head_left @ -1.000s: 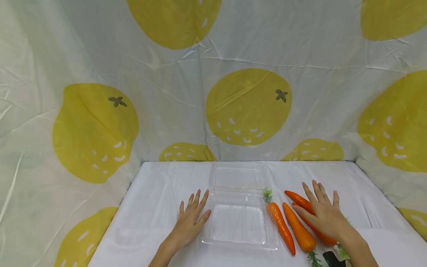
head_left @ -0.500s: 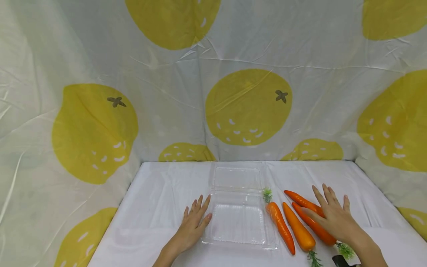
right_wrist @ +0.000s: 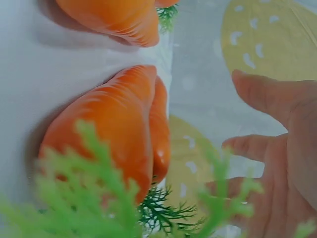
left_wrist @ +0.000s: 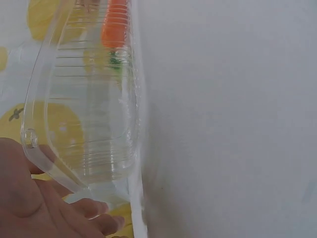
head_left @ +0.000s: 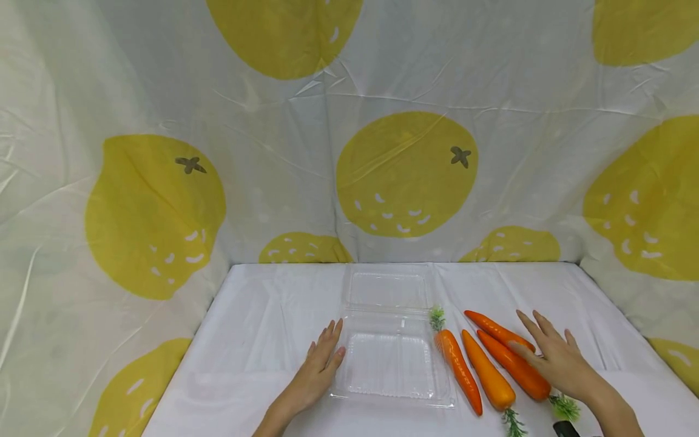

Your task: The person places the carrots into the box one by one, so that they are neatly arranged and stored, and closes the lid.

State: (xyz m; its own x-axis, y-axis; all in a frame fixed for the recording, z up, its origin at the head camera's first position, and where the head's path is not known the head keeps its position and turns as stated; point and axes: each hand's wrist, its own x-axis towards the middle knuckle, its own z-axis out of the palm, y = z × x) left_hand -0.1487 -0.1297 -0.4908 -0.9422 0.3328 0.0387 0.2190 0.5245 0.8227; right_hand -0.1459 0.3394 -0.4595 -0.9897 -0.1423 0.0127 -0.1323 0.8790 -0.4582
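A clear plastic clamshell box (head_left: 389,364) lies with its lid folded back on the white table. Beside its left edge is my left hand (head_left: 318,370), fingers extended and thumb close to the rim; the left wrist view shows the palm (left_wrist: 44,198) near the box's corner. Several orange carrots with green tops lie to the right of the box: one (head_left: 461,373) right along its edge, another (head_left: 488,371) beside it, and two more (head_left: 516,367) further right. My right hand (head_left: 562,361) hovers over these last ones, fingers spread and holding nothing, its thumb overlapping a carrot.
White cloth covers the table (head_left: 273,297). A curtain (head_left: 284,182) printed with large yellow lemons stands behind it and along both sides. At the bottom edge, a black piece (head_left: 565,429) shows next to the right wrist.
My right hand has shifted right and toward the front, uncovering more of the carrots. My left hand has moved slightly right and down, with its fingers closer together. Box and carrots stay put.
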